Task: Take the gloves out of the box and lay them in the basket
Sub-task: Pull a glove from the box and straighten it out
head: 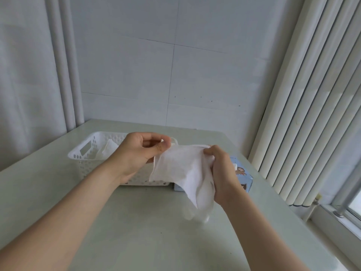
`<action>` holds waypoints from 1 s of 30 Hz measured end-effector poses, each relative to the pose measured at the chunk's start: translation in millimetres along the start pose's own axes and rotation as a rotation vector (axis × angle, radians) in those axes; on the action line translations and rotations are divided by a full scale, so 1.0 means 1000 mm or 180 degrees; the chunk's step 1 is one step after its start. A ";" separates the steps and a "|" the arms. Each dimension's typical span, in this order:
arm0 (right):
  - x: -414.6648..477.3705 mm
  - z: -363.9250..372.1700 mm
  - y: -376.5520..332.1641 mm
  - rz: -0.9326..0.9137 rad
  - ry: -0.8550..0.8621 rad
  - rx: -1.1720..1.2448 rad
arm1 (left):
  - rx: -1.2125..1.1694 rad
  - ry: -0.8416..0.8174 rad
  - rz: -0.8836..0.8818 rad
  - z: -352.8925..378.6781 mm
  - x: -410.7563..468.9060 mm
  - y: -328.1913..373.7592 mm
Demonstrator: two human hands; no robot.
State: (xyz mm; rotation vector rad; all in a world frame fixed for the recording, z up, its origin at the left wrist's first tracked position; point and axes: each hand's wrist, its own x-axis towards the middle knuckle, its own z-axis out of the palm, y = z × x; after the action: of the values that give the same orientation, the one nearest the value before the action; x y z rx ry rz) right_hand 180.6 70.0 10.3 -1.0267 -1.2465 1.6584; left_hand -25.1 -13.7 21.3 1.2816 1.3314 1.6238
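While both hands pinch glove (181,169), stretched between them

Both bare arms reach forward. The left hand (136,153) is held up, with its thumb and fingers pinched together. The right hand (221,173) is just beside it, a little lower, with its fingers curled tight. The two hands are near each other but do not touch.
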 end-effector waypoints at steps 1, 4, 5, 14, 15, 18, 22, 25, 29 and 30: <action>-0.001 0.000 -0.001 0.0144 -0.0085 0.0021 | 0.0026 0.0018 -0.0052 -0.002 0.001 -0.001; -0.002 0.001 -0.002 0.0146 -0.0326 -0.0390 | 0.0077 0.0136 -0.0066 -0.006 0.002 0.001; -0.002 0.002 -0.001 0.0029 -0.0279 -0.0603 | 0.0128 0.0225 -0.0018 -0.006 0.002 0.002; 0.009 0.032 -0.004 -0.1319 0.0712 -0.1325 | 0.1075 0.1217 0.0967 -0.008 0.010 -0.003; 0.013 0.037 -0.005 -0.1556 0.0849 -0.1531 | 0.1189 0.1305 0.1007 -0.009 0.012 -0.004; 0.028 0.055 -0.013 -0.1991 0.1188 -0.2360 | 0.1455 0.1465 0.1105 -0.016 0.019 -0.008; 0.041 0.086 -0.028 -0.2485 0.1450 -0.3993 | 0.1711 0.1728 0.1076 -0.036 0.028 -0.008; 0.050 0.101 -0.037 -0.2810 0.1321 -0.4837 | 0.1775 0.1933 0.0891 -0.054 0.034 -0.005; 0.068 0.121 -0.044 -0.2829 0.0813 -0.5137 | 0.2066 0.2052 0.0459 -0.078 0.046 -0.002; 0.073 0.126 -0.043 -0.2747 0.0678 -0.5025 | 0.2151 0.2050 0.0346 -0.083 0.051 -0.003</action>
State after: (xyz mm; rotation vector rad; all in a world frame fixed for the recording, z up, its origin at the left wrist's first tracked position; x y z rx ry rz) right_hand 43.5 105.5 65.8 -1.0881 -2.3536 -0.3291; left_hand -119.5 8.0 32.4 1.2364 2.3910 1.8160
